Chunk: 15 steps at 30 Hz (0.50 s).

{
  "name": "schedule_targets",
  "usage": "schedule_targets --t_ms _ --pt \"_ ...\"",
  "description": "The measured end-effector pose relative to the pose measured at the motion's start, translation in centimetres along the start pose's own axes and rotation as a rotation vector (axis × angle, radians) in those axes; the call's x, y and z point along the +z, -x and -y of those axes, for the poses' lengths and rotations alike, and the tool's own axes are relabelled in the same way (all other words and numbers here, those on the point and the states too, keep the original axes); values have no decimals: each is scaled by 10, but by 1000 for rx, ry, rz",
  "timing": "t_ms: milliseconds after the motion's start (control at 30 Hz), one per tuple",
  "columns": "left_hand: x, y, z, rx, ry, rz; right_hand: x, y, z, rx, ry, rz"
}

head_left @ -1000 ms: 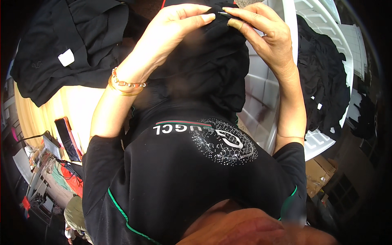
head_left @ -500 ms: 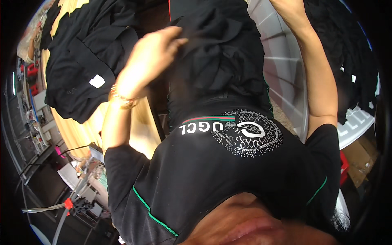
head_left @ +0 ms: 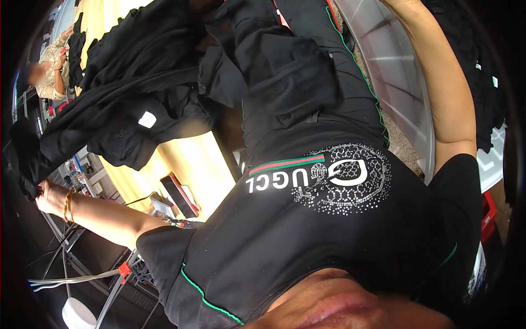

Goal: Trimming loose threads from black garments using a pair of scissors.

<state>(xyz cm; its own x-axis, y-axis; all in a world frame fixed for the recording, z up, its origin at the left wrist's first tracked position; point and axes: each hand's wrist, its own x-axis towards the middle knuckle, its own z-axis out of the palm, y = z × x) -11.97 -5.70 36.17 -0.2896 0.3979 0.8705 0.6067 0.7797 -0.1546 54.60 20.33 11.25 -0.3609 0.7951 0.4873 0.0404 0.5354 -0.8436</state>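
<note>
Out at the far left, my left hand [head_left: 48, 197] is closed on the end of a black cloth [head_left: 126, 104]. The cloth is pulled taut from the hand across toward my lap. Beneath it on the table lies more black cloth [head_left: 175, 118] with a white square tag [head_left: 147, 119]. A bunched black cloth [head_left: 285, 77] rests over my thighs. At the top right, my right hand [head_left: 404, 3] is mostly cut off by the picture's edge, beside a translucent plastic bin [head_left: 383, 66]; its fingers are out of sight.
A pale wooden table [head_left: 203, 164] stands at my left, with a dark flat case [head_left: 178, 194] on it. Another person [head_left: 55, 66] is at the far left. Black cloths with white tags [head_left: 485, 93] hang or lie at the right, near a red container [head_left: 487, 216].
My left hand has swung from above my lap out to the far left, drawing a black cloth with it. The lap cloth has shifted and is more bunched. My right arm has barely moved.
</note>
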Motion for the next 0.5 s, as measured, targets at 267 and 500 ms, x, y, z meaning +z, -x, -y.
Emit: schedule_targets --t_ms 267,500 --pt "71 93 -87 -599 1431 490 4 -3 -9 7 22 60" --pt "-99 310 -330 882 604 731 6 -3 -15 30 33 93"
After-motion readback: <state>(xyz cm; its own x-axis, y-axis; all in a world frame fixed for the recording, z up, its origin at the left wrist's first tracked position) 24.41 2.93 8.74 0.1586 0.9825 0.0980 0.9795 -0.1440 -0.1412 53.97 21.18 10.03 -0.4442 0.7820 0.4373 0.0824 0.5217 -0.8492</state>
